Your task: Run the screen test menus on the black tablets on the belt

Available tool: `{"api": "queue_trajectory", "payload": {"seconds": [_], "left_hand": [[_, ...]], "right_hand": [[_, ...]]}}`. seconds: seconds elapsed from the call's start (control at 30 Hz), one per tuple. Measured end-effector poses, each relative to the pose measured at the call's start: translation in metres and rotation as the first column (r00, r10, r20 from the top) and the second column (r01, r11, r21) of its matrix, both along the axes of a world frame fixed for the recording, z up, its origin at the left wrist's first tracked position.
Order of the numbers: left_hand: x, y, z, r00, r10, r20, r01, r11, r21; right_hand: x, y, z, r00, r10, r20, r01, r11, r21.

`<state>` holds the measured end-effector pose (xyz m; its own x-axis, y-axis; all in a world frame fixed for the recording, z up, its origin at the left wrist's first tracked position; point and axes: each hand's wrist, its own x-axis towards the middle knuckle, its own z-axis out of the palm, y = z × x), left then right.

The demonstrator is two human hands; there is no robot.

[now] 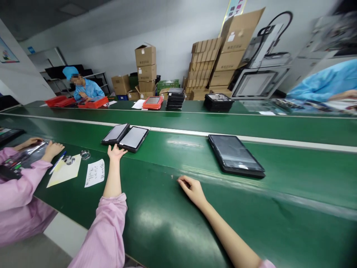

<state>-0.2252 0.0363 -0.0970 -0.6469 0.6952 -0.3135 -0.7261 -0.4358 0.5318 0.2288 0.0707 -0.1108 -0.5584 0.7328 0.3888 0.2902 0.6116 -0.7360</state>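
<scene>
Left hand [115, 153]: palm turned up, fingers well spread, gripping nothing; tips at the near edge of two dark-framed tablets, contact unclear. Left tablet [115, 133] sits beside right tablet [134, 137], its edge touching or overlapping; both screens pale, face up on the green desk [156, 216].

Right hand [193, 191]: fingers curled inward, cannot tell how tightly or whether they hold anything. Beyond it, to the right, a larger dark-screened tablet [235, 153] lies well apart from the pair. Handwritten note [95, 173] left of the left forearm.
</scene>
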Motion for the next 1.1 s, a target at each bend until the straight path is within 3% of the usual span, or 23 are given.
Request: {"api": "queue_trajectory", "payload": {"seconds": [0.17, 0.3, 0.43, 0.57, 0.73, 0.9, 0.93, 1.03, 1.07, 1.1], "left_hand": [[0.007, 0.004, 0.004, 0.996, -0.091, -0.014, 0.091, 0.995, 0.028], [0.036, 0.011, 0.003, 0.991, -0.136, -0.016, 0.137, 0.989, 0.048], [0.092, 0.013, 0.003, 0.976, -0.218, -0.031, 0.22, 0.97, 0.106], [0.158, 0.008, 0.005, 0.944, -0.32, -0.085, 0.33, 0.925, 0.188], [0.231, -0.017, 0.003, 0.913, -0.379, -0.151, 0.404, 0.887, 0.222], [0.282, -0.066, 0.003, 0.843, -0.511, -0.169, 0.537, 0.82, 0.197], [0.289, -0.077, 0.004, 0.824, -0.54, -0.169, 0.565, 0.802, 0.193], [0.302, -0.112, 0.003, 0.746, -0.642, -0.176, 0.666, 0.723, 0.185], [0.304, -0.124, 0.002, 0.71, -0.681, -0.18, 0.704, 0.687, 0.178], [0.306, -0.135, 0.0, 0.672, -0.717, -0.186, 0.74, 0.651, 0.168]], "right_hand": [[-0.002, 0.002, 0.0, 1.0, -0.003, 0.001, 0.003, 1.0, 0.005], [-0.005, 0.003, -0.001, 0.998, -0.051, -0.029, 0.05, 0.999, -0.011], [-0.006, 0.005, 0.001, 0.982, -0.121, -0.144, 0.1, 0.984, -0.15], [-0.006, 0.01, 0.003, 0.893, -0.268, -0.361, 0.095, 0.897, -0.431], [-0.004, 0.021, -0.001, 0.817, -0.352, -0.457, 0.009, 0.8, -0.6], [0.01, 0.02, 0.002, 0.802, -0.328, -0.499, -0.193, 0.649, -0.736], [0.015, 0.016, 0.003, 0.794, -0.32, -0.517, -0.266, 0.582, -0.769], [0.03, -0.003, 0.006, 0.747, -0.337, -0.573, -0.49, 0.304, -0.817], [0.036, -0.012, 0.006, 0.732, -0.357, -0.581, -0.529, 0.24, -0.814], [0.043, -0.022, 0.005, 0.725, -0.376, -0.578, -0.539, 0.213, -0.815]]}}
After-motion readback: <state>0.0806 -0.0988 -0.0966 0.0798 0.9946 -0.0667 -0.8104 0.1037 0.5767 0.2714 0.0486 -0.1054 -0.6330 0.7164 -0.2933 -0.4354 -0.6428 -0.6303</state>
